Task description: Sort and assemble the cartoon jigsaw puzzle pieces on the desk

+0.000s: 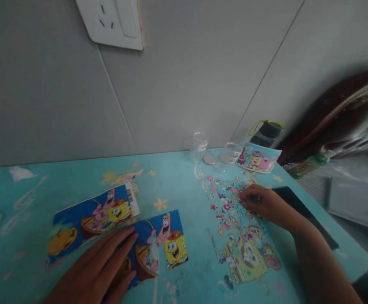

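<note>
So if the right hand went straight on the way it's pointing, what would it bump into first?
The right hand would probably meet the loose puzzle pieces lying just ahead of it, though its exact height is hard to judge here.

My left hand (91, 270) hides part of the near puzzle (174, 249). Can't tell from here if my right hand (269, 204) pinches anything; loose pieces (226, 207) too small to read. Socket plate (114, 25) cut off up top.

Loose pieces (228, 204) right of puzzle (144, 253)
</note>
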{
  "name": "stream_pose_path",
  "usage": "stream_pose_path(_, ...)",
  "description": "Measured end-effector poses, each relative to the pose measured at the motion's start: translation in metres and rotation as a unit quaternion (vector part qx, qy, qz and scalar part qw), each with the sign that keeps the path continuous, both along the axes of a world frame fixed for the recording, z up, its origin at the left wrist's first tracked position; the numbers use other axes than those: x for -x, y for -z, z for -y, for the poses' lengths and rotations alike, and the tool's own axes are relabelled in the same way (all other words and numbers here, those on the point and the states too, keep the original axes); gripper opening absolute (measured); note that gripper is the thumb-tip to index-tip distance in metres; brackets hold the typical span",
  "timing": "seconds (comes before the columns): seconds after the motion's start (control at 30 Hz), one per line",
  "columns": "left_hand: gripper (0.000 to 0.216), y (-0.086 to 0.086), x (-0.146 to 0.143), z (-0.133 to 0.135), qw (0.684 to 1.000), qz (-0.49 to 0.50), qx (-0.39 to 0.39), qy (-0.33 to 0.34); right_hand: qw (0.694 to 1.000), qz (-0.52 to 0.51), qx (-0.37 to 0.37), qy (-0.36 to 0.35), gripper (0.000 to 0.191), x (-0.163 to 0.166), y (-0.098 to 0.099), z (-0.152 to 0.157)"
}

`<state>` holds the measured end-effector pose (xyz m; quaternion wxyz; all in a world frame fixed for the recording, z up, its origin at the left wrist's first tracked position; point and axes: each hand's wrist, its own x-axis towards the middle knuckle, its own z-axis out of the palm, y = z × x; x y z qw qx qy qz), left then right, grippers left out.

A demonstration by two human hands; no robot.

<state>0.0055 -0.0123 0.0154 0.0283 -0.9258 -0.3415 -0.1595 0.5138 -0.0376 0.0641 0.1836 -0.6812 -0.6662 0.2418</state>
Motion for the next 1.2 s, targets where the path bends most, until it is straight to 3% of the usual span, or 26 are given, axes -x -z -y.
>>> stream_pose_path(0.23,0.058,-0.019,-0.009,0.009,0.996,-0.052,0.06,-0.039,0.999,0.037,-0.004,0.008,0.029,-0.012,0.016,-0.005)
stream_pose_path(0.63,0.055,-0.023,-0.011,0.012,0.994,-0.057,0.08,-0.037,1.0,0.023,-0.013,-0.001,0.033,-0.019,0.022,-0.008)
stream_pose_path(0.93,0.064,-0.003,-0.002,0.006,0.999,-0.025,0.033,-0.029,0.999,0.017,-0.036,-0.024,0.023,0.0,0.007,-0.007)
stream_pose_path(1.2,0.063,0.006,0.006,-0.006,0.999,0.004,0.014,0.038,0.994,0.059,-0.089,-0.013,0.026,0.016,-0.01,-0.004)
